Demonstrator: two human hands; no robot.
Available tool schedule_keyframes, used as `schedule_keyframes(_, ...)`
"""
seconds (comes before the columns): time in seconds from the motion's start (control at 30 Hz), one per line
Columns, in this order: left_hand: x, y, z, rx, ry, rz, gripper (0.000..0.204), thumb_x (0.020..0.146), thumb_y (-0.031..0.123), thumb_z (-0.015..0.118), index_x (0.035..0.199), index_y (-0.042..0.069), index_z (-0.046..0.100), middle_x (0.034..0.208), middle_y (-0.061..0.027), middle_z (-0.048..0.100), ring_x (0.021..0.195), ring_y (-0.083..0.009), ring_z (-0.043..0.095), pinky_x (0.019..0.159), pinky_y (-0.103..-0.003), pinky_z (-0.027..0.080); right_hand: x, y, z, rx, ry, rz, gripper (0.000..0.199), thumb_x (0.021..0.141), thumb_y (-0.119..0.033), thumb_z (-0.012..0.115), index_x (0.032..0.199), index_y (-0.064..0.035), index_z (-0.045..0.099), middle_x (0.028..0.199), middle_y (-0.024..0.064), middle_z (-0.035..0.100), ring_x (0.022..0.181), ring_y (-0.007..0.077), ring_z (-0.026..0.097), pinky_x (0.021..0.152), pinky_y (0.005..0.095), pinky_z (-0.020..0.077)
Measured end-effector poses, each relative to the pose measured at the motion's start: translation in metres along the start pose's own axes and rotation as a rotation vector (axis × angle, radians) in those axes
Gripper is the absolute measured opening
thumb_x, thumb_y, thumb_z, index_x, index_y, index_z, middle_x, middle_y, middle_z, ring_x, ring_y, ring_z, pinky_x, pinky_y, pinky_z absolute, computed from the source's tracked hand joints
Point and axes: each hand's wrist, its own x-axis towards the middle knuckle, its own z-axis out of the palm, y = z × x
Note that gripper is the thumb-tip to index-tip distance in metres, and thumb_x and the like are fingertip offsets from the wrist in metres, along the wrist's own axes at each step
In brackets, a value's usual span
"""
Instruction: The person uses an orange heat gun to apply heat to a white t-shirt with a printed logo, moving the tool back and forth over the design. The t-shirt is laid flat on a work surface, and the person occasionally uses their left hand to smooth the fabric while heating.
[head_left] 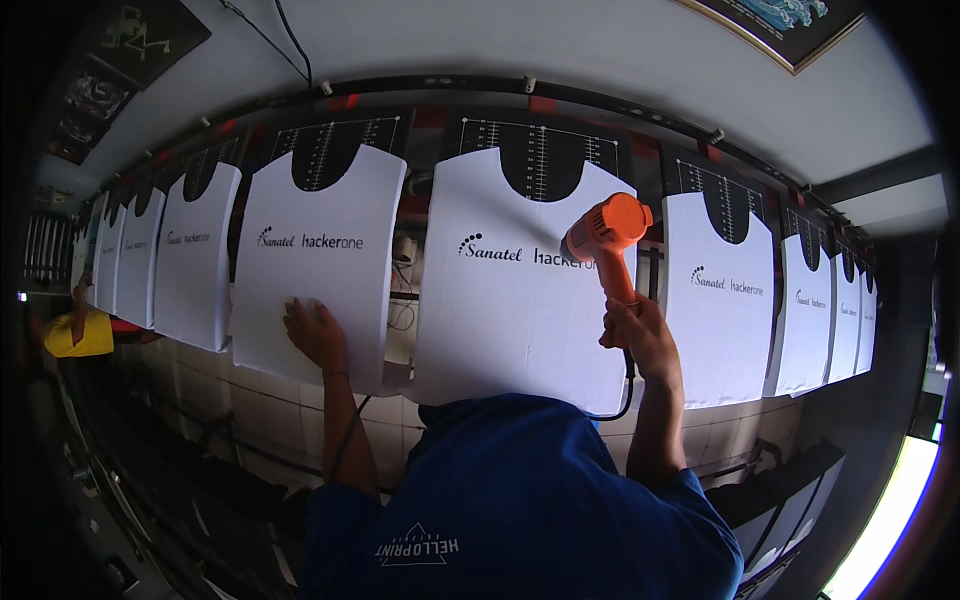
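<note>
Right hand (640, 335) gripping orange heat gun (607, 240), nozzle at centre white shirt (510, 320) with dark print; left hand (315, 335) spread flat on neighbouring shirt (320, 250); row of shirts on black platens (540, 155).

Matt white cloth shirt (318, 262) lies smooth under the left hand (315, 333), flat on it. The right hand (640, 335) grips an orange plastic heat gun (608, 238), faintly glossy, above a second matt cloth shirt (500, 300). Below the grip, a black rubbery cord (628, 385) hangs; the person's blue shirt (520, 500) looks soft, matt.
</note>
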Motion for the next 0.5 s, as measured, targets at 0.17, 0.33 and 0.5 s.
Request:
schedule_keyframes(0.17, 0.0, -0.005, 0.003, 0.024, 0.01, 0.017, 0.055, 0.1, 0.038, 0.044, 0.141, 0.001, 0.044, 0.148, -0.0232, 0.04, 0.136, -0.0455, 0.037, 0.113, -0.054, 0.028, -0.002, 0.003, -0.012, 0.07, -0.119, 0.026, 0.032, 0.093, -0.025, 0.062, 0.107, 0.0031, 0.057, 0.074, 0.0042, 0.059, 0.061, 0.0131, 0.062, 0.062, 0.0282, 0.0524)
schedule_keyframes(0.33, 0.0, -0.003, 0.001, 0.021, 0.009, 0.009, 0.055, 0.1, 0.038, 0.045, 0.141, 0.001, 0.044, 0.148, -0.0229, 0.041, 0.136, -0.0454, 0.037, 0.112, -0.054, 0.029, -0.002, 0.005, -0.004, 0.009, -0.092, 0.018, 0.033, 0.093, -0.026, 0.062, 0.107, 0.0034, 0.057, 0.074, 0.0038, 0.059, 0.061, 0.0129, 0.061, 0.062, 0.028, 0.0526)
schedule_keyframes(0.5, 0.002, -0.001, -0.001, 0.012, -0.001, 0.0, 0.055, 0.1, 0.038, 0.045, 0.14, 0.001, 0.044, 0.148, -0.0236, 0.041, 0.136, -0.0456, 0.037, 0.112, -0.053, 0.029, -0.002, 0.003, 0.006, -0.02, -0.075, 0.032, 0.033, 0.093, -0.026, 0.062, 0.107, 0.0035, 0.058, 0.074, 0.0036, 0.059, 0.06, 0.0126, 0.061, 0.061, 0.0279, 0.0522)
